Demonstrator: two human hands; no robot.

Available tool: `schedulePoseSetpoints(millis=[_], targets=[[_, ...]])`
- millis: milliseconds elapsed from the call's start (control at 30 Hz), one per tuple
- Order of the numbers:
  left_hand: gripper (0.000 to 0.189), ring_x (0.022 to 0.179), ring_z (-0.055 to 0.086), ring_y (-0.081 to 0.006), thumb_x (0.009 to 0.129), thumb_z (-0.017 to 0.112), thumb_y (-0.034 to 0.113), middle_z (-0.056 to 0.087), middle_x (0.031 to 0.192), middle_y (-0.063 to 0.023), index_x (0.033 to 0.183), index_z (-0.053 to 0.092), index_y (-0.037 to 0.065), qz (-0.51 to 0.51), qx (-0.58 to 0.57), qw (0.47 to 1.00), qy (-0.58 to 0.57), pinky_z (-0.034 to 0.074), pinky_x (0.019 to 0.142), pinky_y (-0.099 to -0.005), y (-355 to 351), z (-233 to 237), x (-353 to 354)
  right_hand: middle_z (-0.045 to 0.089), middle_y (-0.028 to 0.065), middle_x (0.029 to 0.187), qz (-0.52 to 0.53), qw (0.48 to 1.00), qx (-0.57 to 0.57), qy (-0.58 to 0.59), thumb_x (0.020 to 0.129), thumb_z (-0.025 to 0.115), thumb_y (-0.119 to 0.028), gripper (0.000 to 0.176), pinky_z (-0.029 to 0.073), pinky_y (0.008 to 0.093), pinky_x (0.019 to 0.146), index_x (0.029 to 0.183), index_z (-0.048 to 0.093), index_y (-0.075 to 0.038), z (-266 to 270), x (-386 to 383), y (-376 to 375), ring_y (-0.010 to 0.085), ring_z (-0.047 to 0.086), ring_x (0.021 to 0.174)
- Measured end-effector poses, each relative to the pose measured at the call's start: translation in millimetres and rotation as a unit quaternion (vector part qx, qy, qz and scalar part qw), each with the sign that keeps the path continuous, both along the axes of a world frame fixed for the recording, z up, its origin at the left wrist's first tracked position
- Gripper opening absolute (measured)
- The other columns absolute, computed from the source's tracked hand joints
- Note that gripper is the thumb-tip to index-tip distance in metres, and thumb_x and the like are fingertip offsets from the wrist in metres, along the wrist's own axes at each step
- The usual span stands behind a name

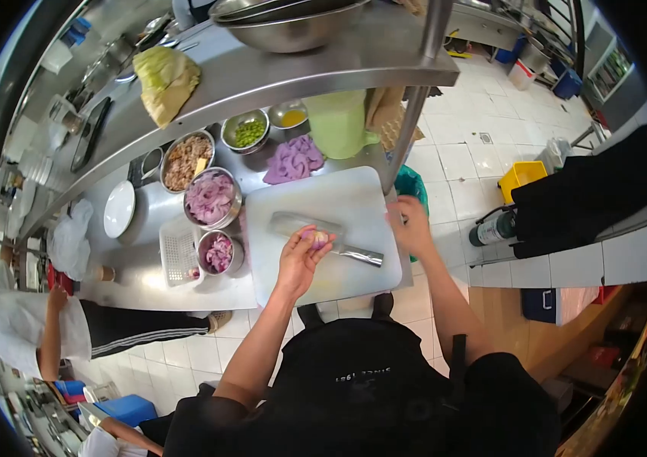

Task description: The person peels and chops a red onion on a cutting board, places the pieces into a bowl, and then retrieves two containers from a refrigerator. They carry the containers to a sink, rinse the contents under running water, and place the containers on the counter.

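Observation:
My left hand (299, 263) is closed round a small peeled shallot (316, 240), pale with purple tints, above the cutting board. Under it, a cleaver (360, 255) lies flat on the white cutting board (361, 198), blade to the left and handle to the right. Past the board's right edge is my right hand (413, 227), beside a green-lined bin (412, 183). Its fingers are bent and blurred, and what they hold, if anything, cannot be made out. To the board's left stand a bowl of purple onion pieces (210, 197) and a smaller bowl of onion pieces (218, 253).
Behind the board lie a purple cloth (293, 159), a green container (336, 126), a bowl of chopped greens (249, 132) and a bowl of brown mince (188, 160). A steel shelf (323, 76) overhangs the counter, with a cabbage (166, 82) on it. A co-worker (34, 327) stands at left.

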State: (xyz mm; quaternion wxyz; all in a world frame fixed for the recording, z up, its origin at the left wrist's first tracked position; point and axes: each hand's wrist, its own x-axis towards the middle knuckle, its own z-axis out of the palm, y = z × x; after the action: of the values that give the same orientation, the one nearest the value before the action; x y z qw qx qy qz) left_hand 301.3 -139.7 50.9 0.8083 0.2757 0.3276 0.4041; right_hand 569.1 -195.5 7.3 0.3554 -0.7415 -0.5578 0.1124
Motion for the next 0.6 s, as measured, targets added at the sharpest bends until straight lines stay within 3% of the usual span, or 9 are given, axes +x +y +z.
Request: schedulePoseSetpoints(millis=[33,100,267,333,467,500,533,567,600], targets=[[0.025,0.103,0.062,-0.0281,0.098,0.049,0.019,0.061,0.105,-0.0134,0.113,0.050,-0.001,0.000,0.000,1.000,0.007,0.054,0.080,-0.0336,-0.8,0.6,-1.7,0.058,0.0152,0.119,0.099,0.980,-0.003,0.174,0.078,0.071,-0.017,0.043,0.050,0.0346,0.079,0.119,0.060,-0.012,16.5,-26.2,4.4,0.0292,0.059,0.093],[0.026,0.097,0.063,-0.0249,0.098,0.048,0.023,0.062,0.101,-0.0121,0.110,0.051,-0.001,-0.017,0.003,0.999,0.039,0.053,0.077,-0.0318,-2.7,-2.2,-2.0,0.058,0.0132,0.114,0.218,0.936,0.027,0.274,0.077,0.072,-0.012,0.046,0.049,0.0338,0.079,0.121,0.057,-0.007,43.1,-85.1,3.2,0.0295,0.058,0.090],[0.035,0.075,0.059,-0.0157,0.100,0.044,0.034,0.062,0.090,-0.0088,0.103,0.055,0.001,-0.079,0.045,0.988,0.129,0.047,0.064,-0.0271,-0.5,-13.5,-31.0,0.055,0.0170,0.099,0.334,0.930,-0.007,0.151,0.085,0.061,-0.011,0.037,0.048,0.0406,0.078,0.120,0.053,-0.003,34.6,-134.1,17.3,0.0350,0.058,0.089],[0.037,0.060,0.050,-0.0116,0.101,0.039,0.037,0.054,0.074,-0.0028,0.095,0.055,0.004,-0.091,0.047,0.979,0.175,0.042,0.056,-0.0254,-3.0,-12.6,-44.2,0.055,0.0180,0.101,0.369,0.916,-0.025,0.156,0.085,0.058,-0.009,0.035,0.047,0.0416,0.079,0.119,0.053,-0.002,35.8,-140.7,21.4,0.0367,0.058,0.089],[0.039,0.061,0.051,-0.0122,0.099,0.043,0.039,0.053,0.073,-0.0018,0.096,0.054,0.002,-0.130,0.037,0.970,0.201,0.043,0.059,-0.0268,4.5,-16.8,-63.5,0.055,0.0211,0.105,0.440,0.882,-0.076,0.149,0.085,0.054,-0.006,0.034,0.047,0.0443,0.081,0.119,0.053,0.000,31.9,-134.3,46.7,0.0404,0.057,0.091],[0.036,0.065,0.052,-0.0168,0.097,0.046,0.038,0.053,0.075,-0.0065,0.100,0.054,0.002,-0.119,0.129,0.927,0.332,0.044,0.061,-0.0307,8.0,-32.6,-65.7,0.055,0.0211,0.105,0.444,0.880,-0.078,0.149,0.085,0.054,-0.006,0.034,0.047,0.0443,0.081,0.119,0.053,0.000,25.3,-128.5,54.9,0.0404,0.057,0.091],[0.035,0.068,0.052,-0.0213,0.095,0.050,0.036,0.053,0.078,-0.0113,0.104,0.054,0.003,-0.106,0.217,0.857,0.455,0.045,0.063,-0.0346,8.0,-36.1,-67.4,0.057,0.0210,0.102,0.384,0.917,-0.046,0.093,0.086,0.054,-0.006,0.031,0.047,0.0428,0.080,0.116,0.055,0.000,16.9,-120.9,62.8,0.0396,0.057,0.089],[0.035,0.068,0.052,-0.0213,0.095,0.050,0.036,0.053,0.078,-0.0113,0.104,0.054,0.003,-0.105,0.213,0.858,0.455,0.045,0.063,-0.0346,7.0,-39.9,-70.8,0.058,0.0210,0.099,0.320,0.947,-0.015,0.037,0.087,0.055,-0.007,0.028,0.047,0.0413,0.078,0.114,0.057,0.000,7.8,-113.5,69.3,0.0389,0.057,0.087],[0.036,0.076,0.053,-0.0247,0.091,0.055,0.036,0.053,0.086,-0.0141,0.107,0.055,0.005,-0.058,0.303,0.756,0.577,0.044,0.067,-0.0376,4.9,-35.7,-72.3,0.058,0.0210,0.099,0.321,0.946,-0.020,0.039,0.087,0.055,-0.007,0.028,0.047,0.0413,0.078,0.114,0.057,0.000,2.0,-107.8,73.2,0.0389,0.057,0.087]])
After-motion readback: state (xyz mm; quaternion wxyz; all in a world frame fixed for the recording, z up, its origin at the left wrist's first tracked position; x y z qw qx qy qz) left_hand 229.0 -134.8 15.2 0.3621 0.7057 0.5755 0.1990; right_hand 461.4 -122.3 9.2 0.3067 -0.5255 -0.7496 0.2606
